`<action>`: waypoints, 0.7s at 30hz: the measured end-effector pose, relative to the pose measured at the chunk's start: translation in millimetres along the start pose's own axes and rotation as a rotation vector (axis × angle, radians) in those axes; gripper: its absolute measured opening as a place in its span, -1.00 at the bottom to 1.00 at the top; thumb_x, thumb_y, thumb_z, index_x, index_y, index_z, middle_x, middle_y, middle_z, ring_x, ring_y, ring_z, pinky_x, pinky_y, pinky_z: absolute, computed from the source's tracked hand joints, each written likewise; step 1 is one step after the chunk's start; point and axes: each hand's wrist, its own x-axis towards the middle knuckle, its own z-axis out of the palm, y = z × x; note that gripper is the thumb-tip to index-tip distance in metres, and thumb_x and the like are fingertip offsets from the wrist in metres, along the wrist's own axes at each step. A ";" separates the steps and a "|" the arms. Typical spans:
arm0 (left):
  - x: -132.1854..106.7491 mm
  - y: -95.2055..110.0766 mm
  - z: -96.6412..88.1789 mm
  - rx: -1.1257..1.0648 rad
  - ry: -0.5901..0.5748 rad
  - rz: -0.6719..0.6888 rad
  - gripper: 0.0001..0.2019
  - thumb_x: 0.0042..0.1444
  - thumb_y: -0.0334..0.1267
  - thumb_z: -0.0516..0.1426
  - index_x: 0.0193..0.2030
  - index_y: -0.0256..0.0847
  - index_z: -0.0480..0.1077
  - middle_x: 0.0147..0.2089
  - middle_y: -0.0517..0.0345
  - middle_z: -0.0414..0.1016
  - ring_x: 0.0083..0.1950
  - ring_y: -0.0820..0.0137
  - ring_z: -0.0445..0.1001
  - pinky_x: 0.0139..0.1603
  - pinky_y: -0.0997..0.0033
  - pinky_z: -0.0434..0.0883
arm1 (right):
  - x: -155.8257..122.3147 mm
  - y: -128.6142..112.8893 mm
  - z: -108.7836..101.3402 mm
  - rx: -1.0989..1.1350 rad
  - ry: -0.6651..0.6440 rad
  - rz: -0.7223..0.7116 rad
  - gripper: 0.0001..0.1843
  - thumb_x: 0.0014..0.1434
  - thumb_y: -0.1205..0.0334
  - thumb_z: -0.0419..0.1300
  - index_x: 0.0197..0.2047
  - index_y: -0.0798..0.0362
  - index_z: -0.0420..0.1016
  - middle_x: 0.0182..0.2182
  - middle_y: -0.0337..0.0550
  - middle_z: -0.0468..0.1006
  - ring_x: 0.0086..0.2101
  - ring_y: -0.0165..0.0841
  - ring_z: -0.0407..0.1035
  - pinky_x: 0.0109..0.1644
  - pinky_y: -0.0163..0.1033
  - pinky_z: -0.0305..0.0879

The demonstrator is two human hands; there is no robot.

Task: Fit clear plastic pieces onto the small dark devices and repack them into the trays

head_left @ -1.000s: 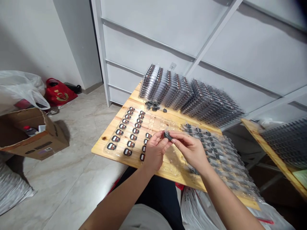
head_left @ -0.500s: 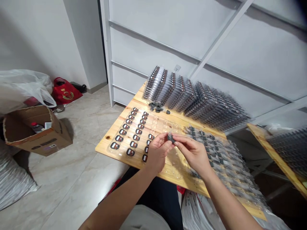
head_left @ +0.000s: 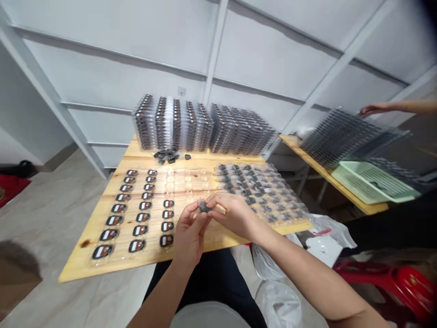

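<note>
Between my fingertips is a small dark grey piece [head_left: 204, 207], its exact kind too small to make out. My left hand [head_left: 190, 230] pinches it from the left, and my right hand [head_left: 234, 213] grips it from the other side. Both hands are above a clear plastic tray [head_left: 186, 180] on the wooden table [head_left: 80, 243]. Left of my hands, rows of black rounded pieces with orange and white faces [head_left: 139, 230] sit in the tray pockets. To the right, another tray [head_left: 252, 184] holds many dark pieces under clear plastic.
Stacks of filled trays [head_left: 174, 125] stand along the table's back edge, with loose black pieces [head_left: 167, 156] before them. At right, a co-worker's hand [head_left: 375, 108] touches another tray stack [head_left: 336, 136] near a pale green basket [head_left: 362, 184]. A red stool [head_left: 385, 280] stands lower right.
The view has swung to the right, bringing the co-worker's hand, green basket and red stool into sight. Both my hands still grip the dark grey piece.
</note>
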 end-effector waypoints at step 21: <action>20.3 -136.1 82.4 1.384 -0.786 0.527 -0.76 0.06 -0.46 0.01 -0.10 -0.27 0.29 -0.04 -0.05 0.25 0.02 0.30 0.24 0.05 0.22 0.31 | -136.6 209.9 -109.0 -0.302 -0.048 0.051 -0.89 0.12 0.35 0.04 -0.32 0.16 0.37 -0.27 -0.05 0.44 -0.20 -0.29 0.31 -0.06 -0.19 0.21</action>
